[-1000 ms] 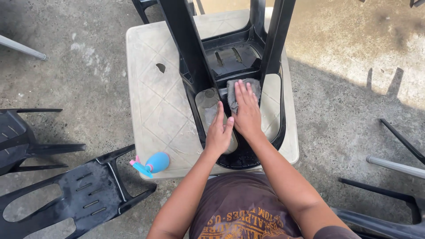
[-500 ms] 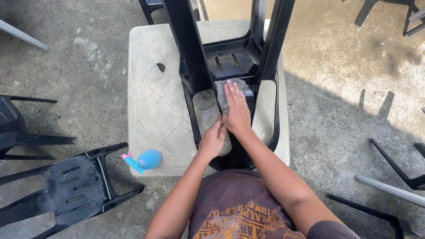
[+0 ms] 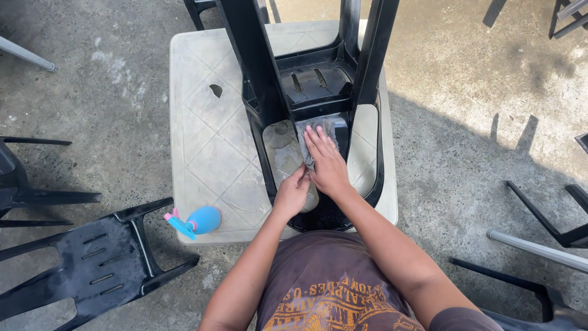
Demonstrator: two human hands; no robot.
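Observation:
A black plastic chair (image 3: 318,92) lies upside down on a dusty cream plastic table (image 3: 208,141), its legs rising toward me. My right hand (image 3: 326,164) presses a grey cloth (image 3: 316,130) flat against the chair's backrest, fingers spread over it. My left hand (image 3: 293,195) rests just beside it on the backrest edge, fingers curled and touching the cloth's lower corner.
A blue spray bottle with a pink nozzle (image 3: 195,220) lies at the table's near left corner. Another black chair (image 3: 92,263) lies on the concrete at lower left, more chair parts (image 3: 545,214) at right. A metal leg (image 3: 27,55) shows at upper left.
My right hand has slid the cloth farther up the backrest, away from me. My left hand has stayed near the lower edge.

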